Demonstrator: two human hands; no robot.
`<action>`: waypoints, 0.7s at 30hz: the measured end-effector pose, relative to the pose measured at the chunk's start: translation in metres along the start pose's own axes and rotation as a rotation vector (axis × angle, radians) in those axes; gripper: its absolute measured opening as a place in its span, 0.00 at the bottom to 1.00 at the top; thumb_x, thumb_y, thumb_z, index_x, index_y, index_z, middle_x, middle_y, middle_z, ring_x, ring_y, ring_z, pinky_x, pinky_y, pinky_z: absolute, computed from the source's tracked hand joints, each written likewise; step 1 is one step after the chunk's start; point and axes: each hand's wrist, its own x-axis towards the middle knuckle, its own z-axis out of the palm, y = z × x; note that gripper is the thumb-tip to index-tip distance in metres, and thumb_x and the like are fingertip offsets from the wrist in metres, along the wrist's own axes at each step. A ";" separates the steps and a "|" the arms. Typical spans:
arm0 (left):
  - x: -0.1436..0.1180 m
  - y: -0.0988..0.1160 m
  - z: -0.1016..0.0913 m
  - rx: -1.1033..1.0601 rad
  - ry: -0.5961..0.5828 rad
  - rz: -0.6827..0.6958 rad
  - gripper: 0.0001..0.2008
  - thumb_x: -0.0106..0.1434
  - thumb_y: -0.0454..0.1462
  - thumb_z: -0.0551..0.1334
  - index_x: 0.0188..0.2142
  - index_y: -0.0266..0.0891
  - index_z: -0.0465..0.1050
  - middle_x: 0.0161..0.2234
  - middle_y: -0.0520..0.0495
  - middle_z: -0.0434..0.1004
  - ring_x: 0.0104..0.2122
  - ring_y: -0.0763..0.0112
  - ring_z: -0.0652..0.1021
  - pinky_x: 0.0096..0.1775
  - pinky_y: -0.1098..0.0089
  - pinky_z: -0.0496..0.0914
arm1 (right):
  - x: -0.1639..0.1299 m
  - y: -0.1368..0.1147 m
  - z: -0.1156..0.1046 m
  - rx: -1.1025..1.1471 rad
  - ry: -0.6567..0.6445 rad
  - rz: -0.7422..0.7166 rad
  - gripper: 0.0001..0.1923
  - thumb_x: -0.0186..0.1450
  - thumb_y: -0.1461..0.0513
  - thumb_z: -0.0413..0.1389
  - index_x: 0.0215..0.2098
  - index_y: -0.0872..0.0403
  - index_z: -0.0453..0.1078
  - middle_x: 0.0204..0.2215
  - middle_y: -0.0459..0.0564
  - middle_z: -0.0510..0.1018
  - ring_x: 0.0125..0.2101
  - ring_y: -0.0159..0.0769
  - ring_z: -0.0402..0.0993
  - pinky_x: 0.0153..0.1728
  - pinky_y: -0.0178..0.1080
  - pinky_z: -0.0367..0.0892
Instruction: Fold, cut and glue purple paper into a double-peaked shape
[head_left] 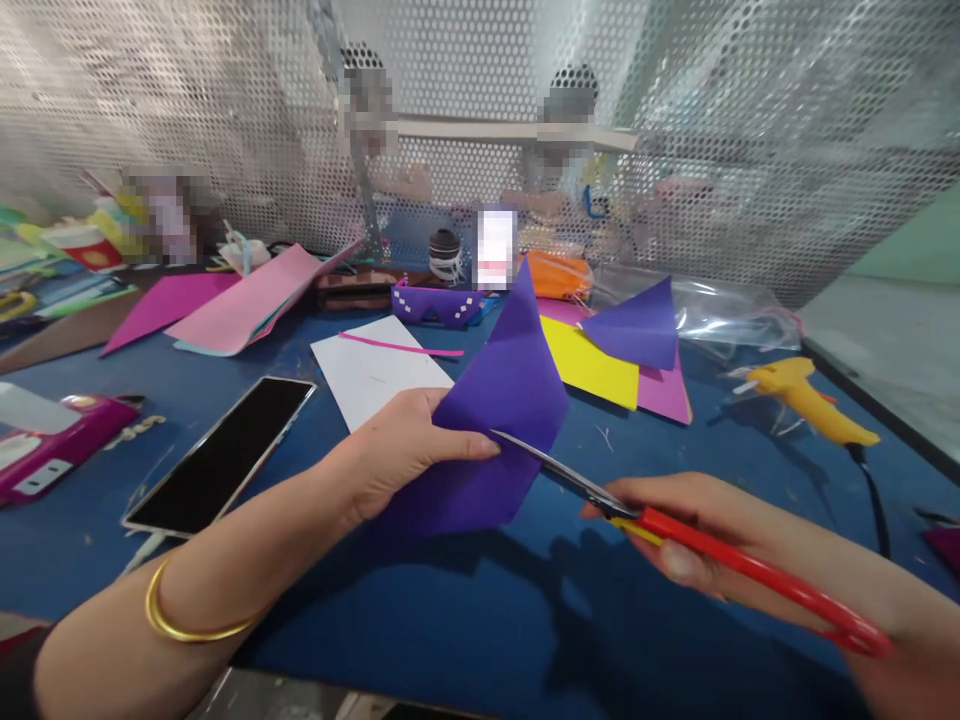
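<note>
My left hand [401, 445] grips a folded purple paper sheet [502, 400] and holds it up above the blue table [420, 610]. My right hand [712, 545] holds red-handled scissors [720, 555]. The blades reach left into the sheet's right edge, close to my left thumb. A gold bangle sits on my left wrist.
A phone [221, 455] lies left of my hands, beside a white paper [375, 375]. Yellow, pink and purple sheets [622, 350] lie behind, with a yellow glue gun [806, 400] at right. A pink device [45, 445] is at far left. Two people sit behind a perforated screen [712, 130].
</note>
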 end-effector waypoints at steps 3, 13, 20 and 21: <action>0.002 -0.002 -0.002 0.002 0.001 -0.002 0.18 0.46 0.37 0.76 0.38 0.40 0.81 0.32 0.48 0.85 0.29 0.64 0.82 0.33 0.68 0.76 | -0.004 0.005 0.002 0.037 0.052 -0.002 0.25 0.60 0.44 0.64 0.49 0.48 0.77 0.28 0.47 0.73 0.26 0.34 0.65 0.24 0.35 0.64; 0.002 -0.006 0.000 0.009 -0.014 0.015 0.17 0.48 0.36 0.75 0.39 0.40 0.81 0.33 0.45 0.86 0.31 0.62 0.83 0.34 0.67 0.76 | -0.010 0.023 0.010 0.047 0.162 -0.004 0.30 0.57 0.45 0.67 0.54 0.47 0.76 0.33 0.51 0.79 0.30 0.40 0.73 0.30 0.40 0.73; 0.005 -0.007 -0.001 0.011 -0.013 0.047 0.16 0.47 0.36 0.75 0.38 0.40 0.81 0.32 0.46 0.85 0.28 0.63 0.83 0.30 0.68 0.76 | -0.007 0.008 0.024 0.096 0.212 0.105 0.29 0.58 0.38 0.63 0.47 0.48 0.78 0.27 0.48 0.74 0.26 0.36 0.65 0.25 0.37 0.65; 0.005 -0.007 -0.001 0.018 -0.011 0.046 0.17 0.47 0.36 0.75 0.38 0.40 0.81 0.32 0.46 0.86 0.29 0.63 0.83 0.30 0.68 0.76 | -0.004 0.005 0.023 0.100 0.154 0.114 0.28 0.59 0.38 0.62 0.45 0.48 0.78 0.26 0.47 0.73 0.26 0.35 0.63 0.24 0.36 0.63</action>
